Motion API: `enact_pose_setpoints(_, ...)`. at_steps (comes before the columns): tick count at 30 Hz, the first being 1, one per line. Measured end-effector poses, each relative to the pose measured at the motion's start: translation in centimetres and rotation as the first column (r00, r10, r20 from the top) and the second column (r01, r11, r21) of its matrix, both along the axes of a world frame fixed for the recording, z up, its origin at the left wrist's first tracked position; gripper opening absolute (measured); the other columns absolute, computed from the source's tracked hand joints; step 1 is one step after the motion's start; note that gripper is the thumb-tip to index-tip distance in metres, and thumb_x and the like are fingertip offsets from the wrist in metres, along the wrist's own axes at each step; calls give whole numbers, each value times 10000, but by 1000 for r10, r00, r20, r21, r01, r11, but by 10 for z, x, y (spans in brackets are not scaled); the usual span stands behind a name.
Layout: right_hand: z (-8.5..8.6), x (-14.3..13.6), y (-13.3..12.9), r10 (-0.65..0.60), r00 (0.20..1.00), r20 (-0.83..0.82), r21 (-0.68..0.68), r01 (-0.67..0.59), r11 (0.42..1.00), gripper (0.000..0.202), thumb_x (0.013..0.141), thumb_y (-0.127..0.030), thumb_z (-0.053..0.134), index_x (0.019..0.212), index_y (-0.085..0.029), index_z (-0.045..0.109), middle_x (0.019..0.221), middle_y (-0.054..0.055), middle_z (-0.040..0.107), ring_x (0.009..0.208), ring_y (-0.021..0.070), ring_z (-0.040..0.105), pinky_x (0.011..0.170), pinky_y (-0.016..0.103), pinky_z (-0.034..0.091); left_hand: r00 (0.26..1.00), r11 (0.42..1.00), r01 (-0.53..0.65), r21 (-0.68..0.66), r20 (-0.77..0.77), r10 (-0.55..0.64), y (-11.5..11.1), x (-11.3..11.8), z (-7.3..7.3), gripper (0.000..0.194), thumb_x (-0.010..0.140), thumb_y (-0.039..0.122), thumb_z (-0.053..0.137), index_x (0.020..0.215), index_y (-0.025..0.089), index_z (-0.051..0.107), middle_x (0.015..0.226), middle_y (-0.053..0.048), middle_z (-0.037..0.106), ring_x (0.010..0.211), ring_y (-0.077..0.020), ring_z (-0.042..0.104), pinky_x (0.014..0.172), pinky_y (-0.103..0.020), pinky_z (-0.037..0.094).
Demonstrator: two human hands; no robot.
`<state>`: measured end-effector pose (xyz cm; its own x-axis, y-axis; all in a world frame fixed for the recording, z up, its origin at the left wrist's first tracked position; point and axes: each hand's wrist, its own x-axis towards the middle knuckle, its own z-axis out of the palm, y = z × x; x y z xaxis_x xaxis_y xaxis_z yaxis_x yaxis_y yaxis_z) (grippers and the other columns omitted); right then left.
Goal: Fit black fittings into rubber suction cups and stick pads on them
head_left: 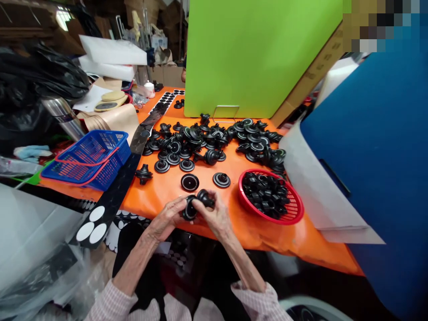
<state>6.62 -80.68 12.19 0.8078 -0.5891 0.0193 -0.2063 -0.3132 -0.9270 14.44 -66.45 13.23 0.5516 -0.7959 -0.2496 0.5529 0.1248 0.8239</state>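
Over the front edge of the orange table [150,200], my two hands meet. The fingers of my left hand [168,217] are closed on a black round disc [189,208] with a pale ring on its face, and my right thumb rests against it. My right hand [216,216] grips a second black stepped round part [204,198], held beside the disc. Just beyond my hands lie a black disc with its hollow face up [190,182] and a stepped disc with a stem on top [221,179]. Further back spreads a pile of similar black parts [200,136].
To the right, a red basket [297,209] holds small black ring-like pieces. A blue basket [117,156] stands at the left beside a black strip [125,178] with white circles. A green board [250,58] rises behind the pile; a blue panel [377,147] flanks the right.
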Motion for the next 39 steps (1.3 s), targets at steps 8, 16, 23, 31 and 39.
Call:
enact_pose_setpoints(8,26,8,-33,-88,996,18,-634,80,769,408,903,-457,495,1176,-154,522,1208,193,564,1103,313,545,914,466,469,786,918,-291,269,614,69,-5,14,-6,585,808,457,615,1328,207,522,1119,-80,608,938,-202,628,925,-401,502)
enact_pose_setpoints(16,33,-26,-115,-397,901,-176,-918,-4,397,295,885,-344,479,1011,-116,618,985,205,632,984,398,519,797,556,417,414,843,-420,336,897,-151,-2,13,-24,668,755,329,676,1366,207,435,1290,-123,436,1211,-250,475,1058,-406,408)
enact_pose_setpoints(23,45,-24,-116,-335,940,-66,-942,52,332,375,954,-382,322,927,-142,608,836,175,635,890,344,545,796,523,413,369,762,-483,431,889,-269,-2,21,-21,639,759,418,679,1332,218,479,1209,-93,523,1140,-288,426,1057,-474,358)
enact_pose_setpoints(31,1,-26,-50,162,984,-79,-669,-173,723,398,963,-467,307,770,-230,562,685,48,596,573,190,586,554,313,476,347,759,-466,454,883,-315,-13,16,-22,324,807,329,620,1112,221,604,1068,-94,497,1062,-269,481,975,-436,429)
enact_pose_setpoints(39,-32,-38,-37,189,971,-148,-591,-240,770,255,926,-301,384,1090,-202,552,971,98,577,665,177,629,599,305,534,602,740,-492,459,793,-92,-11,15,-9,371,668,313,722,971,204,538,939,-27,580,885,-203,601,854,-359,490)
